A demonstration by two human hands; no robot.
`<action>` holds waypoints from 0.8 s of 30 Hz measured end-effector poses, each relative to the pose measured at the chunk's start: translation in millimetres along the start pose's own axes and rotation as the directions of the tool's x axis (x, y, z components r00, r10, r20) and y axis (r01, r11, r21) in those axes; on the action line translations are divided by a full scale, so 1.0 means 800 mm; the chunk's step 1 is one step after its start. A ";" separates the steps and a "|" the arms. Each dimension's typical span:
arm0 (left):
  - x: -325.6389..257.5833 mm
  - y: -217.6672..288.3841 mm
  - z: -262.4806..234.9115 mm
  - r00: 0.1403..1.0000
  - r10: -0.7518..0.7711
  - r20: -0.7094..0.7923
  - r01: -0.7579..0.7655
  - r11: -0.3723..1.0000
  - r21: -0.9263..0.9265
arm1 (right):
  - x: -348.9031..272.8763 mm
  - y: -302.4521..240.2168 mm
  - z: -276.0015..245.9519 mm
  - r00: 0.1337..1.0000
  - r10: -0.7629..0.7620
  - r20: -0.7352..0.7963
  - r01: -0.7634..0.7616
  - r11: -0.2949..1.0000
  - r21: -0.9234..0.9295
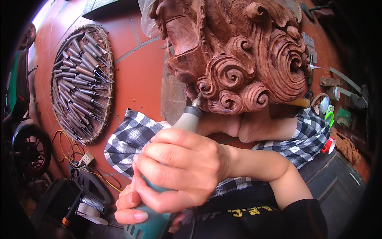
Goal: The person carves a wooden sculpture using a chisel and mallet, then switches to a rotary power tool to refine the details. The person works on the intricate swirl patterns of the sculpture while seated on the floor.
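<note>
A reddish-brown wood carving with deep spiral curls fills the upper middle. Both my hands hold a die grinder with a grey nose and teal body, slanting up toward the carving. My right hand is closed around its upper body. Lower down, my left hand grips the rear of the body; much of that hand is hidden behind the tool and my right hand. The grinder's thin bit meets the carving's lower left edge beside a small curl; I cannot tell how deep it cuts.
A round woven tray full of wooden-handled chisels lies on the red tile floor at left. Below it are a power strip and yellow cord. A wooden block sits beside the carving. A red cup stands at right.
</note>
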State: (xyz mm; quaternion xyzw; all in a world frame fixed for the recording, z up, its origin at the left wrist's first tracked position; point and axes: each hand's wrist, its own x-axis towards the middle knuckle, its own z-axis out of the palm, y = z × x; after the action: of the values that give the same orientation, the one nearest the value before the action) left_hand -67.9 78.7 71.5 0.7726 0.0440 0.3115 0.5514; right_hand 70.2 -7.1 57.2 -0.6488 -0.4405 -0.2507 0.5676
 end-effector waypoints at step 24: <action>-0.016 0.019 0.001 0.999 0.051 0.014 -0.051 0.998 0.040 | -0.002 -0.019 -0.019 0.998 -0.055 0.006 0.055 0.998 0.002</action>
State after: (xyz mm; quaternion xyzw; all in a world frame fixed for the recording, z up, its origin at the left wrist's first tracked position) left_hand -82.1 66.9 78.9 0.7864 0.0268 0.3194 0.5280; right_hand 58.8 -22.9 67.5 -0.6367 -0.4602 -0.2637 0.5596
